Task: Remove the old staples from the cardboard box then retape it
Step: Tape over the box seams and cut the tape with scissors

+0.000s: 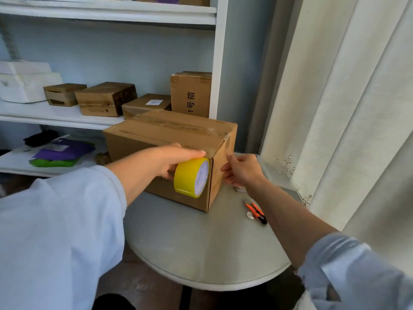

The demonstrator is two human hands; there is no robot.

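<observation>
head view: the cardboard box [165, 142] sits on the round worktop [201, 242], toward its far side, close in front of the shelf [55, 117]. its top flaps are folded down and meet along a seam. i can see old clear tape, wrinkled, along that seam and over the right top corner, but no yellow strip anywhere on the cardboard yet.

my left hand [176, 159] grips the yellow tape roll [192, 177], fingers curled over its top, and holds it against the near face of the box, right at the near right corner. my right hand [240, 171] is at the right end face just round that corner, with its fingers [225, 168] bent and touching the cardboard. whether they pinch a free end of tape or only press the box, i cannot tell: the spot is too small.

on the worktop to the right, near the edge, lie small orange snips [257, 212], apart from both hands.

my reading is that the staple part is finished or close to it, since the flaps are closed and the tool is set down, though i cannot see staples either way. the retaping looks like it is only starting: the first strip is yet to be laid across the seam, pressed flat and cut.
</observation>
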